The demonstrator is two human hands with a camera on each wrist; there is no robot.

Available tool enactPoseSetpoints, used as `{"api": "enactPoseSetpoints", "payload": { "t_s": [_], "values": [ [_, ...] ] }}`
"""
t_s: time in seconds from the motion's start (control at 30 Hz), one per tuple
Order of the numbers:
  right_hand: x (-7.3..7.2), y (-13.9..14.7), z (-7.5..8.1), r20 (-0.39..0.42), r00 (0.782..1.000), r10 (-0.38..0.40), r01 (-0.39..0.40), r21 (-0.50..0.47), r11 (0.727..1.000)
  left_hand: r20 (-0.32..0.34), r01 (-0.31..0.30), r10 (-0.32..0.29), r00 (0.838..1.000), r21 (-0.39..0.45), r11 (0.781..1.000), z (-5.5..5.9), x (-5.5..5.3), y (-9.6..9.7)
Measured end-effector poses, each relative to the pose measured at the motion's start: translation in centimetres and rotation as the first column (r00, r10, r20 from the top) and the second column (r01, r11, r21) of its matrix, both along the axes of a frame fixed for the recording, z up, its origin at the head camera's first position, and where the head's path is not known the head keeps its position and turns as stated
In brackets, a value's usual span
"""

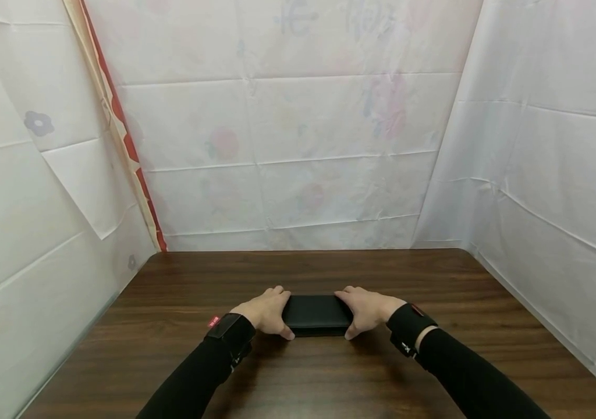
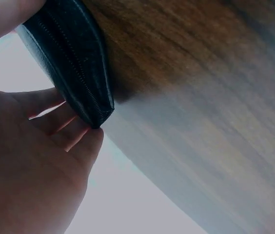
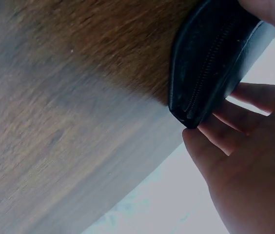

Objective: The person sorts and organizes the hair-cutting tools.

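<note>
A black, leather-like zip wallet [image 1: 318,315] lies flat side up over the middle of the table, its long side facing me. My left hand [image 1: 270,312] grips its left end, thumb at the near corner and fingers along the far side. At the opposite end, my right hand [image 1: 365,310] holds it the same way. In the left wrist view, the zip teeth run along the edge of the wallet [image 2: 74,63] beside the fingers. The right wrist view shows a zip on that end of the wallet [image 3: 203,68] too. Its underside is hidden.
The dark wood-grain table [image 1: 298,378] reaches back to a white sheet [image 1: 287,192] hung behind it. More white sheeting [image 1: 554,192] stands along the right, and another sheet [image 1: 25,221] along the left. A red-edged strip [image 1: 125,137] runs down the back left corner.
</note>
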State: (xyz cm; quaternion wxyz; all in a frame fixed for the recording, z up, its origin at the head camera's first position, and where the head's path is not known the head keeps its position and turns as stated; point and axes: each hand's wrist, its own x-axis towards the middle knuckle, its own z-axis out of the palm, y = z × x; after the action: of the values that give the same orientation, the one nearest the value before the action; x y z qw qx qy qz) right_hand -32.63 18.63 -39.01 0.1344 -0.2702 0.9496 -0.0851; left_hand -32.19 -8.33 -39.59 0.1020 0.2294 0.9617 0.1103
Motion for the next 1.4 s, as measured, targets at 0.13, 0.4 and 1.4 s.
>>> {"api": "enactPoseSetpoints", "payload": {
  "t_s": [0.13,0.4,1.4],
  "values": [
    [-0.2,-0.1,-0.2,-0.030,1.000,-0.003,0.003,0.014,1.000,-0.005,-0.002,0.002,1.000,-0.031,1.000,0.3,-0.1,0.2],
    [-0.4,0.1,-0.5,-0.039,0.999,-0.019,0.019,0.000,1.000,-0.003,-0.003,0.003,1.000,-0.073,0.997,0.3,-0.1,0.3],
    [-0.4,0.2,-0.6,-0.075,0.997,-0.017,0.018,0.015,1.000,-0.082,0.040,-0.047,0.996,-0.079,0.996,-0.7,-0.4,0.0]
  ]
}}
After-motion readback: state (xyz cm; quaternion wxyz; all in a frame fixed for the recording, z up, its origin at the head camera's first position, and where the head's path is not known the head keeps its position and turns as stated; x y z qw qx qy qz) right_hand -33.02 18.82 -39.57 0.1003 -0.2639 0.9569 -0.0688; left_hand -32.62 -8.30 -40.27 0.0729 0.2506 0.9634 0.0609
